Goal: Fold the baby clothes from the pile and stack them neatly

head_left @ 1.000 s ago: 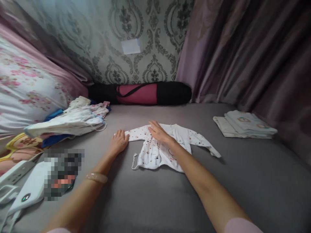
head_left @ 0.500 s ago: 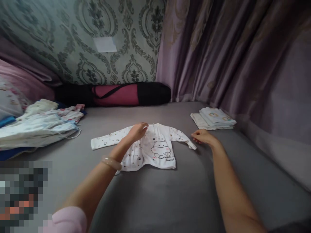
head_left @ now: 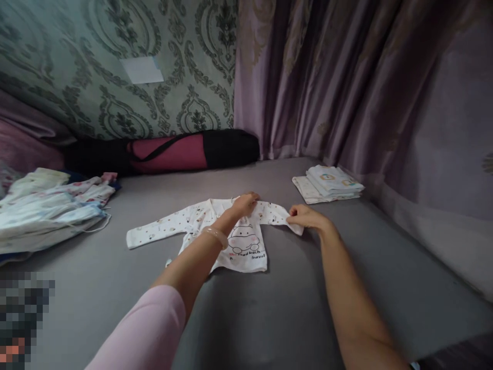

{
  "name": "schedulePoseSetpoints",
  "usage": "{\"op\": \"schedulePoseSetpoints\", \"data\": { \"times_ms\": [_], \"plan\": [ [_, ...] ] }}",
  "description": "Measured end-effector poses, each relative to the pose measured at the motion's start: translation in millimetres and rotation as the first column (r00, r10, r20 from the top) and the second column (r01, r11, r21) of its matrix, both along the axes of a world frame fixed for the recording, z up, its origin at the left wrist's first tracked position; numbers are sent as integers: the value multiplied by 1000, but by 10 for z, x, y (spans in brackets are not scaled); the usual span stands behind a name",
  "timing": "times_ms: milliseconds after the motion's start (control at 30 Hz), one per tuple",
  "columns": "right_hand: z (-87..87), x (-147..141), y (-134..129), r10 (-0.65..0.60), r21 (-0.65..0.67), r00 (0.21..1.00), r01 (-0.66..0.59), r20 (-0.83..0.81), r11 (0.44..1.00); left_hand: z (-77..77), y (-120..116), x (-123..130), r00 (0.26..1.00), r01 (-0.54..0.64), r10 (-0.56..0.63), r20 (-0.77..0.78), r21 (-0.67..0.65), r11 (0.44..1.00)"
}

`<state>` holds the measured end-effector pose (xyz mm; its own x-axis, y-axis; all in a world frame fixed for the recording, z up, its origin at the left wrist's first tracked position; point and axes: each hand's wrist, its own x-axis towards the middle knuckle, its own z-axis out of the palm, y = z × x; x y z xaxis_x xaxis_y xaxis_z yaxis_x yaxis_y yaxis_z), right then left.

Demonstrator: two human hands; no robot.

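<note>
A small white long-sleeved shirt (head_left: 246, 259) lies spread on the grey sheet, with a cartoon animal and lettering on its front. Its left-side sleeve stretches out flat. My left hand (head_left: 245, 203) reaches across the shirt and rests at its right shoulder; whether its fingers pinch the cloth is too small to tell. At the cuff of the right-side sleeve, my right hand (head_left: 304, 216) has its fingers closed on the fabric. A pale bangle (head_left: 216, 237) circles my left wrist.
Folded clothes (head_left: 332, 183) are stacked at the back right. A loose heap of clothes (head_left: 50, 210) lies on the left. Along the patterned wall rests a long black and dark pink bag (head_left: 169, 152). Purple curtains (head_left: 292, 77) hang behind and to the right.
My left hand has moved right across the shirt, from near the collar to the right shoulder. My right hand has come onto the cuff and taken hold of it. The view has shifted slightly right.
</note>
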<state>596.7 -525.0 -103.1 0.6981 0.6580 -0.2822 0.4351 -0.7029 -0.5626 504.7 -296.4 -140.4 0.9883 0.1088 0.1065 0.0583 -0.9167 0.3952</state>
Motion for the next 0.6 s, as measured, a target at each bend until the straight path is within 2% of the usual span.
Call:
{"op": "schedulePoseSetpoints", "data": {
  "times_ms": [100, 167, 233, 333, 467, 600],
  "plan": [
    [-8, 35, 0, -49, 177, 999, 44, 22, 983, -34, -5, 49, 1000, 0, 0, -3, 1, 1000],
    [-40, 72, -12, -84, 258, 996, 91, -40, 962, -47, -2, 62, 1000, -3, 3, -1, 2, 1000],
    [-82, 115, -47, -118, 317, 979, 166, -165, 934, -55, 2, 69, 1000, -12, 12, 3, 1, 1000],
    [-129, 186, -143, -116, 391, 910, 282, -397, 876, -63, 2, 78, 999, -50, 50, 2, 1, 999],
    [-155, 273, -278, -145, 434, 834, 416, -532, 799, -70, -23, 80, 992, -124, 124, -5, 2, 992],
    [-202, 316, -303, -230, 401, 831, 462, -506, 791, -68, -91, 60, 983, -181, 181, -14, 4, 984]
  ]
}}
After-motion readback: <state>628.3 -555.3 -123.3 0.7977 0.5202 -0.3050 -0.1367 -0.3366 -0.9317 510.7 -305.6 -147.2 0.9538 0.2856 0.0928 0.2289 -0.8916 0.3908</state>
